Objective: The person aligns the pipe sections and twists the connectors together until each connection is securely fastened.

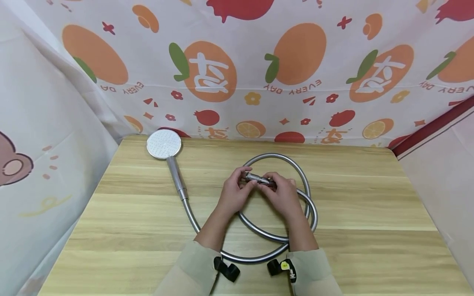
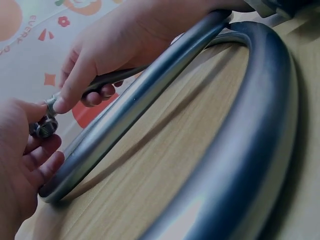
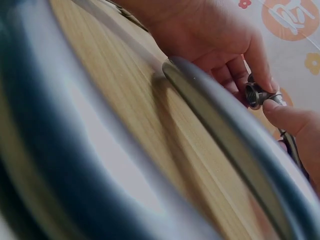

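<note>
Between both hands, above the wooden table (image 1: 352, 197), is a small metal pipe fitting (image 1: 253, 177) with a threaded opening that shows in both wrist views. My left hand (image 1: 234, 193) pinches this fitting (image 3: 254, 96) between thumb and fingers. From the other side my right hand (image 1: 284, 196) grips the end of the grey metal shower hose (image 1: 310, 213), its thumb and forefinger at the fitting. Fingers cover the joint, so I cannot tell whether hose and fitting are screwed together. The hose (image 2: 150, 85) loops on the table around and under the hands.
A shower head (image 1: 164, 144) with a grey handle (image 1: 175, 174) lies at the table's back left, face up, joined to the hose's other end. A fruit-print cloth (image 1: 252, 82) hangs along the back edge. Pale cloth (image 1: 44, 123) hangs on the left.
</note>
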{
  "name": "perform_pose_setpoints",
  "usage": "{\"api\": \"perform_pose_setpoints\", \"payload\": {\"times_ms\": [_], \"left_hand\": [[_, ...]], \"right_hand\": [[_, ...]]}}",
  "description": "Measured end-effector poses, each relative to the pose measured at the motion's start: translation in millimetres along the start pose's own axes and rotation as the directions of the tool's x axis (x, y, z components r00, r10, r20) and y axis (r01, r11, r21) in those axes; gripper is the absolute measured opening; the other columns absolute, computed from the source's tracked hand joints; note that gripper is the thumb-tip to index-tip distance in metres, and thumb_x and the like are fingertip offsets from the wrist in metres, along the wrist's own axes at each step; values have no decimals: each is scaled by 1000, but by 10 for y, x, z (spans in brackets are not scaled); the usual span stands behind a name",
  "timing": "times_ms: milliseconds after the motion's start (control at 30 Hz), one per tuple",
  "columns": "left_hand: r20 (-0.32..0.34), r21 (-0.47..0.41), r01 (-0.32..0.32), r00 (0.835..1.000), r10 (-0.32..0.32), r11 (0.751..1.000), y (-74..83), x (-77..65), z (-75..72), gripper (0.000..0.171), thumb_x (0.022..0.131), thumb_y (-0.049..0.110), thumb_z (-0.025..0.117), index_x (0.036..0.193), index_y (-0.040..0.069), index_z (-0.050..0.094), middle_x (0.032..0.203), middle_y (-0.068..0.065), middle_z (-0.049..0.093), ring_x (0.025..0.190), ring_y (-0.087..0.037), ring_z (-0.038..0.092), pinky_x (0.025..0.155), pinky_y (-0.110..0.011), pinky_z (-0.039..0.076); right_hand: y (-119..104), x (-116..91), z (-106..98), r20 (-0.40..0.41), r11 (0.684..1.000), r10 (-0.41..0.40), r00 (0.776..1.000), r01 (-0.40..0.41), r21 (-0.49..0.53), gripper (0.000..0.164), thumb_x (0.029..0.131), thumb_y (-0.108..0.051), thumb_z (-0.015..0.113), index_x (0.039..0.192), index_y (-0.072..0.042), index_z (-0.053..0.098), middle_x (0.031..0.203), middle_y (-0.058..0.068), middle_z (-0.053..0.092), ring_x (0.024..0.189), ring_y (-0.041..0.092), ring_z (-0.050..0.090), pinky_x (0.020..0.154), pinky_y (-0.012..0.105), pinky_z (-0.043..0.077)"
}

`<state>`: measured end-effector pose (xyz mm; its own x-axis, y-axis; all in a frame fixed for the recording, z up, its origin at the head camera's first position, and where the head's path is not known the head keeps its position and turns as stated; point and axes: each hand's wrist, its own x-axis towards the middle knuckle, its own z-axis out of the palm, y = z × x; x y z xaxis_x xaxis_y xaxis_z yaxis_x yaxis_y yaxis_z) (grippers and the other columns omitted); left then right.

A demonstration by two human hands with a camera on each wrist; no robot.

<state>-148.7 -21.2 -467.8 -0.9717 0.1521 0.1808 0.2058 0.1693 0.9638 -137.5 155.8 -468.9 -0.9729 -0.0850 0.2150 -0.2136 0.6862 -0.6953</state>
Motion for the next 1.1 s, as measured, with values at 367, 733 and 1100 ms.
{"api": "perform_pose_setpoints", "payload": {"times_ms": [367,733,1100], "left_hand": [[-3,-3,41,999,-41,999,-62,29,3,39,92,14,70,127,1,58,100,-10,67,88,-18,62,73,-25,55],[-4,-3,47,999,-47,999,-71,23,2,37,92,12,69,126,1,59,96,-9,65,84,-16,60,71,-23,53],[11,-23,77,997,-76,997,-54,27,-9,37,93,16,69,126,2,59,98,-8,65,87,-18,60,72,-24,53]], "right_hand": [[-11,1,28,-38,997,-58,998,56,-54,26,92,-40,67,109,-21,72,109,-1,74,101,18,69,78,33,32],[-5,-5,38,-24,997,-39,999,38,-60,35,95,-44,62,120,-21,68,97,-2,73,87,16,66,79,34,31],[-42,-8,21,-29,999,7,1000,-9,-47,29,87,-36,75,108,-19,66,91,-5,71,77,13,61,79,33,31]]}}
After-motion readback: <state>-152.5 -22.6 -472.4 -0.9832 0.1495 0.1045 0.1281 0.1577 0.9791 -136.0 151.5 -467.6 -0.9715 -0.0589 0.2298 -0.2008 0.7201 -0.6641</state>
